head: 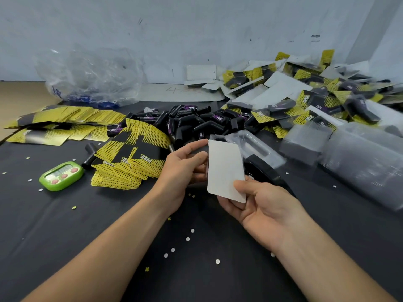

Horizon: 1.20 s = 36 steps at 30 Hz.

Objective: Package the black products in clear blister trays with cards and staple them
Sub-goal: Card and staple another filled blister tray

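Both hands held one card (225,168) above the table (65,236), with its white back to the camera. The left hand (185,166) pinched the left edge of the card between thumb and fingers. The right hand (261,205) held the lower corner, thumb on top and fingers curled under it. What was behind the card, I could not tell.

Just behind it lay a clear tray (257,149) over a black stapler (270,173). The black products (196,123) were in a heap farther back, in the middle. Yellow cards (130,160) were spread to the left of the hands, next to a green timer (61,176). Stacks of trays (359,162) stood at the right, and finished packs (305,101) were piled behind them. A plastic bag (91,77) lay at the far left.
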{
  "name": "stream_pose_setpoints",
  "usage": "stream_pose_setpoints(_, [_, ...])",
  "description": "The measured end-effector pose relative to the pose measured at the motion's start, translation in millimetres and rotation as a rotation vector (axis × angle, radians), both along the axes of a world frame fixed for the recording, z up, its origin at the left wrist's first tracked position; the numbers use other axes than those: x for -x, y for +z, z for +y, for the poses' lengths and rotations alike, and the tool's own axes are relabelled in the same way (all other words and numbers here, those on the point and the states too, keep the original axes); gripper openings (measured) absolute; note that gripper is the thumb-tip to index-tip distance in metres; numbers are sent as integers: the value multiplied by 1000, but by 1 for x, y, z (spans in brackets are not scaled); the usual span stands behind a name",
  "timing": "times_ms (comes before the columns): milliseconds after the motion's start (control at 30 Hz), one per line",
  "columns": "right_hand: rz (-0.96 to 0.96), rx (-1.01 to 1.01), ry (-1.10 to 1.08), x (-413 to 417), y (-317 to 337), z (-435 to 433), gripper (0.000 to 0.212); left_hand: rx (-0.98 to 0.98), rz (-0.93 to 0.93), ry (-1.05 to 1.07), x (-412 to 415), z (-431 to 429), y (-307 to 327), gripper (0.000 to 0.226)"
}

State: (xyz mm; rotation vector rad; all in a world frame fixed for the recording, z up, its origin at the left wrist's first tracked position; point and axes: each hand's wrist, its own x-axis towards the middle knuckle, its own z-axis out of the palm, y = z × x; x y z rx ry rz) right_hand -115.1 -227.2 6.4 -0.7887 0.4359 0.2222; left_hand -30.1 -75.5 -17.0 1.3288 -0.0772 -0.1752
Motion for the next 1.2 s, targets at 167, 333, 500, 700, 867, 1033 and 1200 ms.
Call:
stream_pose_setpoints(167, [3,49,30,-1,0,-4,23,-106,-40,-38,1,4,-1,41])
stream_pose_setpoints(333, [63,290,26,-3,-5,-3,22,-230,-107,-78,2,10,0,47])
stream_pose_setpoints(500, [62,470,6,-7,-11,4,11,-351,-88,-95,5,9,-2,47])
stream_pose_setpoints(700, [56,544,3,-13,-16,5,15,-204,69,-66,4,9,3,55])
stream_pose_setpoints(867, [65,627,-27,-15,-19,8,18,-123,145,-81,3,11,4,49])
stream_pose_setpoints(1033, [-15,861,-22,-16,-24,12,17,-289,77,35,5,7,1,51])
stream_pose_setpoints(1200, [-83,933,131,-14,-20,16,12,-703,-134,191,10,3,-1,43])
